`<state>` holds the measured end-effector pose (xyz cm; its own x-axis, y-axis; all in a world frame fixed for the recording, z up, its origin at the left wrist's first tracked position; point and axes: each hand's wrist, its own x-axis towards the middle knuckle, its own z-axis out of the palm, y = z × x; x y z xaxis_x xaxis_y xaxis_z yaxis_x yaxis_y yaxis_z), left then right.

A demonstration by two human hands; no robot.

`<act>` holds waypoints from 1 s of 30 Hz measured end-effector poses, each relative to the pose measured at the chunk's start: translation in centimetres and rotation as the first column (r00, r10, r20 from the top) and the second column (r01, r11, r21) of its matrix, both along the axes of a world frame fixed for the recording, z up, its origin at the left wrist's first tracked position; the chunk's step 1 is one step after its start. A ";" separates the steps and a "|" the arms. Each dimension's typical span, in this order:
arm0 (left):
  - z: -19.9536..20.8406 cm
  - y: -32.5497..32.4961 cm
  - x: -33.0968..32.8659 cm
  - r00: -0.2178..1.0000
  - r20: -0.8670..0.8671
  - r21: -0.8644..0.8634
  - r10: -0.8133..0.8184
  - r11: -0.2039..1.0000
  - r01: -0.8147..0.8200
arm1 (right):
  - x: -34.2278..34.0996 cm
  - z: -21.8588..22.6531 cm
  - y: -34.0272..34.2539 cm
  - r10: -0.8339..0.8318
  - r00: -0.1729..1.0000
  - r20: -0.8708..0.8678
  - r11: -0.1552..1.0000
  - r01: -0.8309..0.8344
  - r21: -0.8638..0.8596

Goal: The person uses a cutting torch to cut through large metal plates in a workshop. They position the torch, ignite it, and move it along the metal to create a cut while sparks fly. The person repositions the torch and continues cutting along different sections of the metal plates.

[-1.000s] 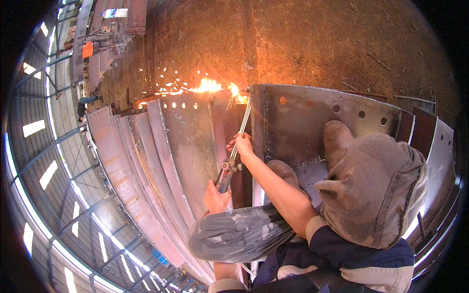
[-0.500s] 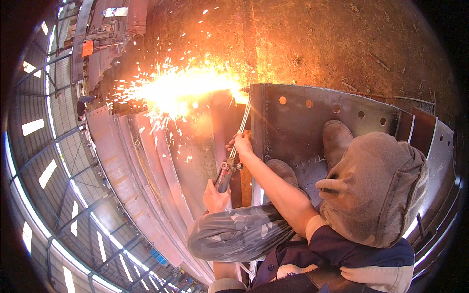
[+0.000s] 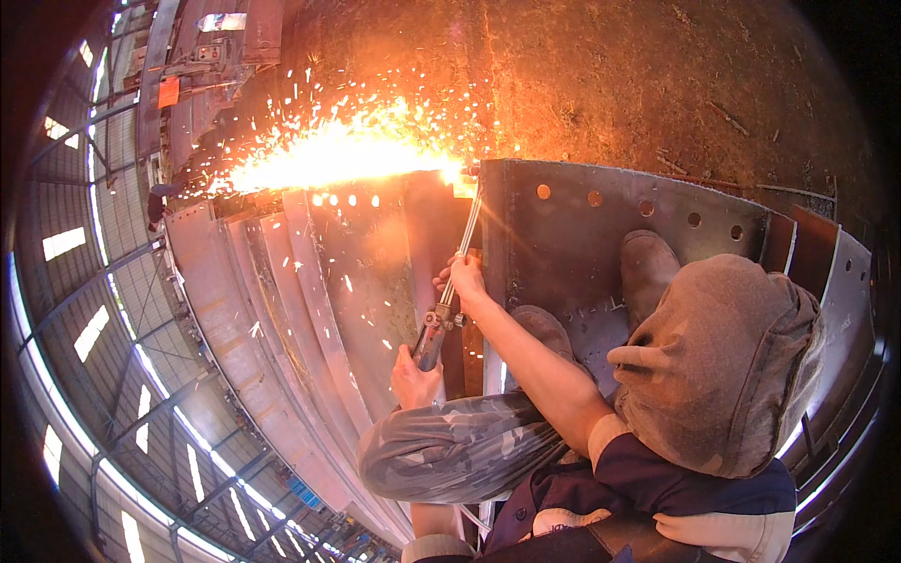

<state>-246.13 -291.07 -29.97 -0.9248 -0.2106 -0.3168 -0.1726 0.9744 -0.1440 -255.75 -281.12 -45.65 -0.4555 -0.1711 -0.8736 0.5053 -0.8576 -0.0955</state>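
— Held how?

— Gripped in both. Left hand closed round the handle end of the cutting torch, down by the knee. Right hand wrapped round the thin tubes higher up, past the valve body.

— Long axis?

— Runs up and away from the body, leaning slightly rightward. Handle low, nozzle at the far end, well beyond both fists.

— Nearer the hot end?

— Right hand, clearly. Left sits furthest back, acting as the pivot.

— And the nozzle against what?

— Right at the far left corner of the grey steel plate, the one with a row of round holes along its far edge. Touching or just off it: cannot tell through the glare.

— Sparks?

— Thrown leftward in a bright jet, away from the hands, over the stacked curved steel sheets and onto the dirt floor.

— Anything else close?

— Two boots planted on the plate, just right of the torch line.
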 end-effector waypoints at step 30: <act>-0.4 -0.7 0.6 0.999 -0.038 0.055 -0.022 0.998 0.024 | 0.2 0.9 1.0 0.049 0.996 -0.068 0.997 -0.045 0.063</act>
<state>-245.50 -291.76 -30.40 -0.9406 -0.1718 -0.2930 -0.1538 0.9845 -0.0838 -255.55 -280.13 -44.73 -0.5084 -0.1409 -0.8495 0.5350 -0.8247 -0.1834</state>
